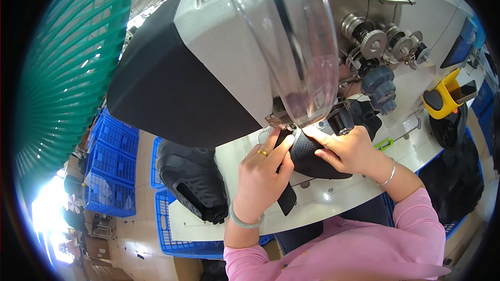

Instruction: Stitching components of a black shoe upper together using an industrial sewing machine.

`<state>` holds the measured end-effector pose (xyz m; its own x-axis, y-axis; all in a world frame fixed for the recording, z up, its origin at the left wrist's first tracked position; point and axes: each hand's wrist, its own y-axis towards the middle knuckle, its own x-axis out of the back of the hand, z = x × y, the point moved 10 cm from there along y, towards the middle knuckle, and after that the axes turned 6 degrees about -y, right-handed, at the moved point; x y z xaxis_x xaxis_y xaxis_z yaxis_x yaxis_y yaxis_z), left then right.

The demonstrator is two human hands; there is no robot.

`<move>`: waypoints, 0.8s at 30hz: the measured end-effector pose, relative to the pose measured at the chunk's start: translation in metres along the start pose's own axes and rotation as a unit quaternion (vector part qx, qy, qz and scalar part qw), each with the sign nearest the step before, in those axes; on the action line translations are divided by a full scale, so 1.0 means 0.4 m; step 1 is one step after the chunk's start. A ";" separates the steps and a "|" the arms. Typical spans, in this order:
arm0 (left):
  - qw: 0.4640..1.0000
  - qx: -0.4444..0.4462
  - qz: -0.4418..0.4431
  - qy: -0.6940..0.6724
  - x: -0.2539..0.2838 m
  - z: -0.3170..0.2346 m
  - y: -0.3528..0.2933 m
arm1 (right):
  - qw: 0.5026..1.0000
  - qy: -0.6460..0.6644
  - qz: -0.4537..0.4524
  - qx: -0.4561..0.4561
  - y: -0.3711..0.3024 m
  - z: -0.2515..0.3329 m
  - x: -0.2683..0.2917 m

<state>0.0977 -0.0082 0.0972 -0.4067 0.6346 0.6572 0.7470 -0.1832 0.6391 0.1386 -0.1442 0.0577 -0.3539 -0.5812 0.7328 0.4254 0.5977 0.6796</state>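
A black shoe upper piece (306,150) with a textured surface lies on the white bed of a sewing machine (224,36), under its lit needle area. My left hand (263,169) is at the piece's left side, its fingers closed on the edge close to the needle. My right hand (354,152) grips the right side, with the index finger reaching toward the needle and the thumb bent on the material. A narrow black flap (287,200) hangs below, between my hands. The needle tip and the edge beneath my fingertips are hidden.
Stacked black shoe uppers (192,182) lie left on the white table (323,198). A bright green tool (384,144) and a yellow holder (442,96) are at the right. A green fan guard (78,62) and blue crates (112,177) stand left. Black material (450,177) fills a crate at right.
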 end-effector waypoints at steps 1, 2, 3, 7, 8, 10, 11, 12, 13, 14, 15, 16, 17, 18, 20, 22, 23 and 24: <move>1.000 0.002 0.003 0.010 -0.004 0.001 -0.001 | 1.000 -0.001 0.008 0.001 0.001 0.001 0.000; 1.000 -0.002 -0.001 0.010 -0.004 0.000 -0.001 | 1.000 -0.010 0.019 0.000 0.002 0.001 -0.001; 1.000 -0.011 -0.005 0.023 -0.005 -0.005 -0.001 | 1.000 -0.002 0.015 0.002 0.006 0.002 0.002; 0.998 -0.020 -0.009 0.052 -0.011 -0.010 -0.002 | 1.000 -0.003 0.012 0.011 0.018 0.006 0.015; 0.998 -0.026 -0.015 0.049 -0.009 -0.012 -0.002 | 1.000 -0.010 0.022 0.013 0.021 0.006 0.015; 0.998 -0.029 -0.011 0.057 -0.014 -0.012 -0.003 | 1.000 -0.004 0.027 0.014 0.026 0.008 0.016; 0.998 -0.031 -0.018 0.053 -0.011 -0.012 -0.004 | 0.999 -0.003 0.033 0.013 0.026 0.007 0.015; 0.998 -0.031 -0.018 0.055 -0.012 -0.010 -0.003 | 0.999 -0.004 0.035 0.013 0.027 0.005 0.015; 0.998 -0.026 -0.009 0.061 -0.016 -0.007 -0.003 | 0.999 -0.007 0.040 0.016 0.029 0.003 0.014; 0.998 -0.030 -0.017 0.056 -0.014 -0.011 -0.003 | 0.999 -0.018 0.046 0.015 0.031 -0.002 0.011; 0.998 -0.030 -0.018 0.058 -0.014 -0.012 -0.003 | 0.999 -0.008 0.046 0.016 0.031 -0.002 0.012; 0.998 -0.026 -0.013 0.062 -0.016 -0.011 -0.003 | 0.999 -0.011 0.042 0.022 0.032 -0.003 0.016; 0.998 -0.029 -0.018 0.059 -0.015 -0.017 -0.005 | 0.999 -0.018 0.035 0.033 0.036 -0.004 0.019; 0.997 -0.030 -0.018 0.063 -0.016 -0.022 -0.007 | 0.999 -0.011 0.038 0.026 0.041 -0.015 0.017; 0.997 -0.032 -0.015 0.068 -0.013 -0.028 -0.012 | 0.998 0.020 0.023 0.054 0.057 -0.025 0.023; 0.999 -0.012 0.011 0.041 -0.017 -0.016 -0.017 | 0.996 0.055 0.060 0.031 0.057 -0.055 0.018; 0.999 -0.021 0.003 0.042 -0.001 -0.014 -0.019 | 0.995 0.070 0.056 0.038 0.061 -0.060 0.023; 0.999 -0.027 0.022 0.006 0.003 -0.009 -0.022 | 0.994 0.095 0.036 0.045 0.066 -0.065 0.036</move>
<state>0.0889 -0.0086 0.0939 -0.3805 0.6153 0.6904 0.7357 -0.2510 0.6291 0.1664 -0.1513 0.0855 -0.1584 -0.6236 0.7655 0.3648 0.6835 0.6323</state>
